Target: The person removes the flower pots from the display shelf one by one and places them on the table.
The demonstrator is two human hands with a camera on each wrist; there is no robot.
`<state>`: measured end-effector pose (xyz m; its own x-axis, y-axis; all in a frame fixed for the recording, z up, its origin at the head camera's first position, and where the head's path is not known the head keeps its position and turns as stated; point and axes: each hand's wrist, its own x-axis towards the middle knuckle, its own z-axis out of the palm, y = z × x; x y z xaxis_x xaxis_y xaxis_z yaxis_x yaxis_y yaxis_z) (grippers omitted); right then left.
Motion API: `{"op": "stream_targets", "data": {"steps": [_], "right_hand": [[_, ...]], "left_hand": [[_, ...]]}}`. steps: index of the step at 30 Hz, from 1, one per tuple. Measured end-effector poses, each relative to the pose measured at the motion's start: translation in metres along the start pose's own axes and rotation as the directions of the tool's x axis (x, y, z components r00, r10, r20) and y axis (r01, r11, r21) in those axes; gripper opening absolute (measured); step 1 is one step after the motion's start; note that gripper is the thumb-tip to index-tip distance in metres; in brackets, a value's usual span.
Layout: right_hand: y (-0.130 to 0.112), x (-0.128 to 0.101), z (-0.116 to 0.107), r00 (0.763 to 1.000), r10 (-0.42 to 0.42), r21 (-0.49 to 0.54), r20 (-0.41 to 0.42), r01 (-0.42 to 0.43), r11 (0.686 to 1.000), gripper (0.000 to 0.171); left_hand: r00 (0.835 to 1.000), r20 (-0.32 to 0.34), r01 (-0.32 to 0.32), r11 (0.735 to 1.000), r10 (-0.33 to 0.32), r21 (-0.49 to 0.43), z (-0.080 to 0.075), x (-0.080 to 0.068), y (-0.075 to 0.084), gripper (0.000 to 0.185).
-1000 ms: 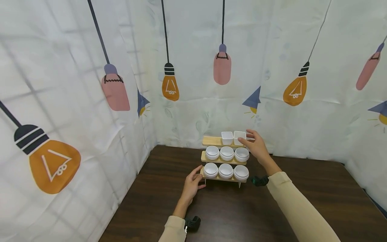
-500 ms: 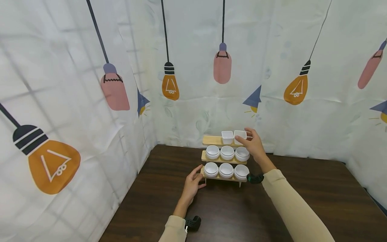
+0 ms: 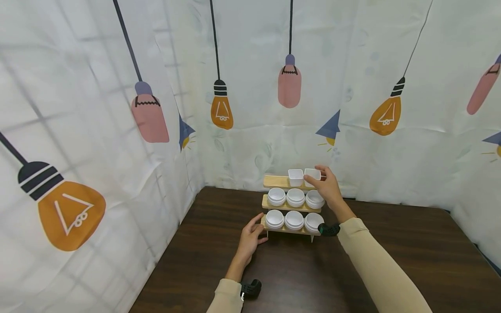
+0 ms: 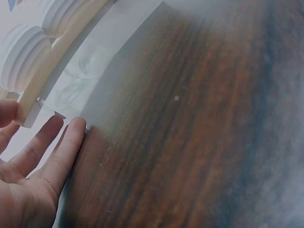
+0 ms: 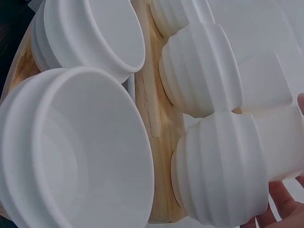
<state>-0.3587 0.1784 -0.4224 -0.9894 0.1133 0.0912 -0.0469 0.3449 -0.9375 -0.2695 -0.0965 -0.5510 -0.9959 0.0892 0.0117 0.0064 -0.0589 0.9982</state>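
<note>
A three-tier wooden stand [image 3: 276, 181] bears white cups in rows. My right hand [image 3: 329, 189] holds the right-hand square white cup [image 3: 312, 174] at the top tier, thumb in front and fingers at its far right side. Another square cup [image 3: 295, 177] stands to its left. Round ribbed white bowls [image 3: 295, 197] fill the two lower tiers. My left hand [image 3: 249, 239] grips the left end of the bottom shelf [image 4: 40, 90], a digit on its edge, other fingers extended below. In the right wrist view, bowls [image 5: 218, 166] hide most of the right hand [image 5: 285, 204].
The stand rests near the back of a dark wooden table [image 3: 313, 274]. Behind and to the left hangs a pale curtain [image 3: 250, 143] printed with lamps. Each wrist wears a black device [image 3: 251, 288].
My right hand and forearm have shifted slightly left, the fingers closing in around the square cup. The left hand keeps its place at the stand. The head view has shifted slightly.
</note>
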Motion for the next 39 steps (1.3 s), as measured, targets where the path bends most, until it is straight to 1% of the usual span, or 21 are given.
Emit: {"op": "stream_targets", "data": {"steps": [8, 13, 27, 33, 39], "right_hand": [[0.0016, 0.0012, -0.0009, 1.000, 0.011, 0.014, 0.002, -0.011, 1.000, 0.076], [0.0019, 0.0021, -0.0028, 1.000, 0.018, 0.005, 0.010, -0.018, 1.000, 0.075], [0.0023, 0.0007, -0.0033, 0.999, -0.038, -0.082, 0.000, 0.038, 0.996, 0.074], [0.0018, 0.0005, -0.0054, 0.999, -0.048, -0.112, 0.010, 0.049, 0.992, 0.072], [0.0019, -0.0002, -0.0083, 0.999, -0.043, -0.120, 0.029, 0.046, 0.992, 0.072]], "left_hand": [[1.000, 0.004, -0.005, 1.000, 0.005, 0.005, -0.0004, 0.0011, -0.0004, 0.047], [1.000, 0.005, -0.006, 1.000, 0.006, 0.003, -0.0004, 0.0018, -0.0015, 0.047], [1.000, 0.010, -0.004, 1.000, 0.004, 0.002, -0.0004, -0.0003, 0.0006, 0.047], [1.000, 0.011, 0.000, 1.000, 0.000, -0.003, -0.0005, -0.0003, 0.0001, 0.046], [1.000, 0.009, -0.001, 1.000, 0.001, -0.006, -0.0005, 0.0002, -0.0002, 0.046]]}}
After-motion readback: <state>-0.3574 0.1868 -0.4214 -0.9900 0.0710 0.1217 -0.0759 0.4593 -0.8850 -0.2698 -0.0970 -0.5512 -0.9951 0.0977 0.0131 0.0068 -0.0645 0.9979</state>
